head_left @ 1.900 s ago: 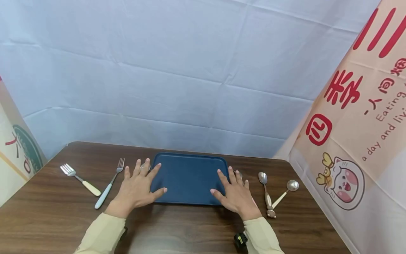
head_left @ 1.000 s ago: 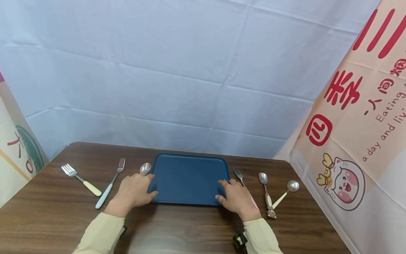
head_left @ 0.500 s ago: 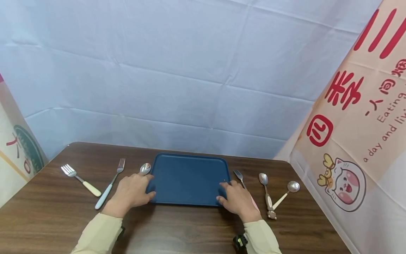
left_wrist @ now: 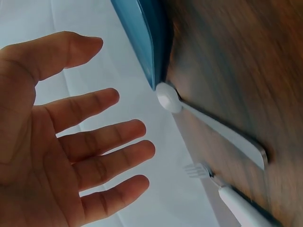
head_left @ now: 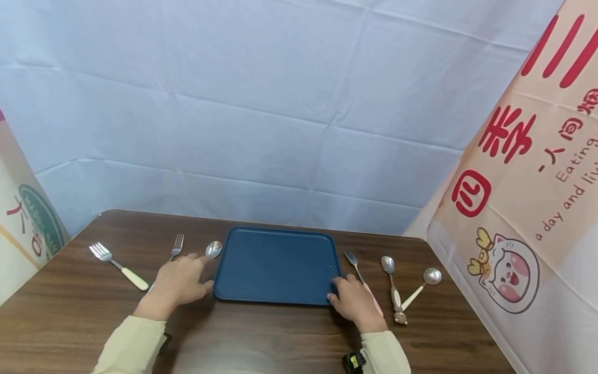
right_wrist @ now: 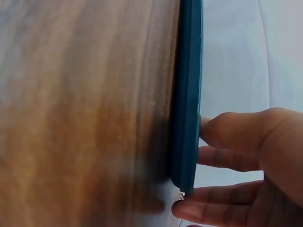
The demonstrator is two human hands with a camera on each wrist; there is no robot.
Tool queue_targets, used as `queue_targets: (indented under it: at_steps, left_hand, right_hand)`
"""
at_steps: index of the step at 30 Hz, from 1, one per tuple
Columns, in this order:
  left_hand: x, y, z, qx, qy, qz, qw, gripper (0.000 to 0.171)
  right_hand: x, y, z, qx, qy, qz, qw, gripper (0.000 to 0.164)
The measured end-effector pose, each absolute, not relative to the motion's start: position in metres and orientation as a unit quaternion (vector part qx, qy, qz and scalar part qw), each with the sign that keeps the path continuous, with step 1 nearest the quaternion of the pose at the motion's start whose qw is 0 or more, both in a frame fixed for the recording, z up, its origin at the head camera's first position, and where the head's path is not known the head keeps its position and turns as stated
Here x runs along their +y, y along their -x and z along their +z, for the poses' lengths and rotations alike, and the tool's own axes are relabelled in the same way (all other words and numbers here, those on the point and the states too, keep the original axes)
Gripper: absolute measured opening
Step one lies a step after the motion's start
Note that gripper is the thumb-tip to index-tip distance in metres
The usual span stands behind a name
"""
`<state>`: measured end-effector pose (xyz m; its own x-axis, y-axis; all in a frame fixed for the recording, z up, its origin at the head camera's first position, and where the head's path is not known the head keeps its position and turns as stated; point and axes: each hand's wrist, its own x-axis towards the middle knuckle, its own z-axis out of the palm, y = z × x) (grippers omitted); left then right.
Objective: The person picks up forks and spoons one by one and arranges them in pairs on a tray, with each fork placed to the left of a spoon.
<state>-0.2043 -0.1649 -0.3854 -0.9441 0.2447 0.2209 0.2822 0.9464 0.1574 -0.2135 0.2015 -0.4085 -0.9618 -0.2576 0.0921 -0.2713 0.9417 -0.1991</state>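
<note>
My left hand (head_left: 179, 280) hovers just left of the blue rectangular tray (head_left: 280, 265), its fingers extended and apart from the rim. In the left wrist view its palm shows with nothing held. Beneath that hand lies a light-blue-handled fork (head_left: 177, 245), mostly covered; a spoon (head_left: 214, 250) lies beyond the fingertips, its handle hidden in the head view. At the tray's front right corner is my right hand (head_left: 355, 296), fingers loosely bent. The right wrist view has its thumb (right_wrist: 227, 130) at the tray's edge. A pink-handled fork (head_left: 355, 264) lies partly behind this hand.
A yellow-handled fork (head_left: 133, 278) lies at the left of the brown wooden table (head_left: 261, 337). On the right are a spoon with a brown bear-shaped handle end (head_left: 396, 298) and a round spoon with a cream handle (head_left: 432, 276). White cloth (head_left: 261, 114) hangs behind.
From spread over the tray's sides, my hands lowered to its edges. Since then the left has drawn away leftward, and the right has shifted slightly right. The tray looks unmoved.
</note>
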Motion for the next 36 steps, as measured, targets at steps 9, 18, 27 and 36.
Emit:
queue_targets:
  at_steps: [9,18,27,36]
  left_hand:
    - [-0.182,0.202,-0.381,-0.984,0.108,-0.125,0.072,0.050]
    - [-0.198,0.202,-0.381,-0.987,0.086,-0.135,0.035,0.052]
    - [-0.216,0.201,-0.380,-0.987,0.078,-0.143,0.007,0.048]
    - [-0.241,0.208,-0.374,-0.985,0.060,-0.158,-0.043,0.043]
  right_hand:
    - [0.205,0.213,-0.412,-0.982,-0.130,0.132,0.026,0.029]
    - [0.211,0.215,-0.406,-0.983,-0.141,0.117,-0.005,0.012]
    - [0.215,0.216,-0.404,-0.982,-0.127,0.136,-0.026,0.009]
    - [0.216,0.215,-0.404,-0.980,-0.089,0.176,-0.029,0.024]
